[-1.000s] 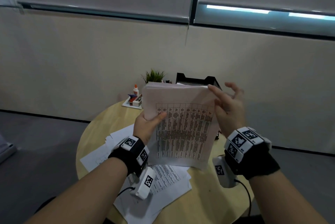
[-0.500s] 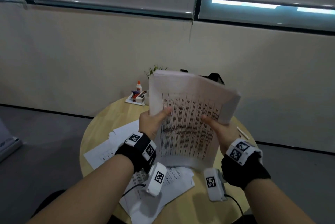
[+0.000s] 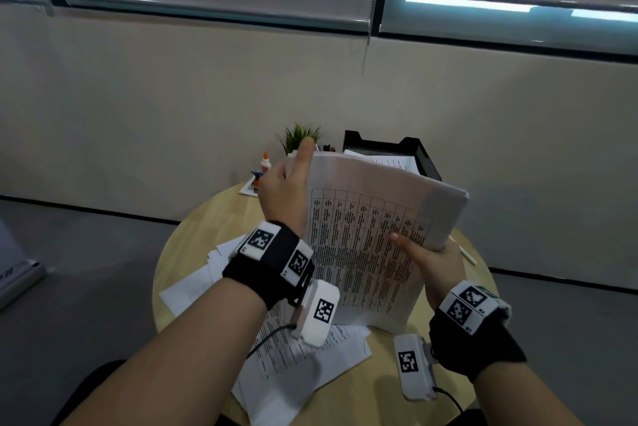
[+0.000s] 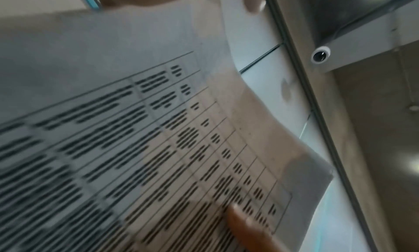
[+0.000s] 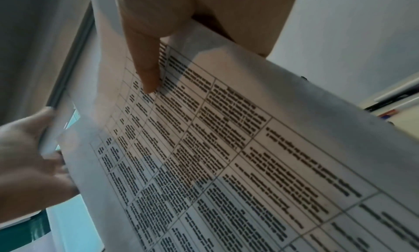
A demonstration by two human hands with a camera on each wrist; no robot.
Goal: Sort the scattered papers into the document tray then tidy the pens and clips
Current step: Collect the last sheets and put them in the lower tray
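Observation:
A thick stack of printed papers (image 3: 362, 239) stands nearly upright above the round table (image 3: 193, 228), with a table of text facing me. My right hand (image 3: 428, 256) grips its lower right edge, the thumb (image 5: 147, 73) pressed on the front sheet and the fingers behind. My left hand (image 3: 293, 180) lies flat against the stack's upper left edge with one finger pointing up past the corner. Behind the stack stands the black document tray (image 3: 421, 156), which holds some sheets. Loose papers (image 3: 310, 367) lie on the table under my left wrist. A white pen (image 3: 464, 253) lies at the right.
A small green plant (image 3: 300, 135) and a glue bottle (image 3: 265, 161) on a little white tray stand at the table's far left. Pens stick up between the plant and the document tray. A beige wall rises just behind the table, grey floor around it.
My left hand has let go of the stack's left side and slid up to its top left corner, fingers now straight. The right hand keeps its grip on the right edge.

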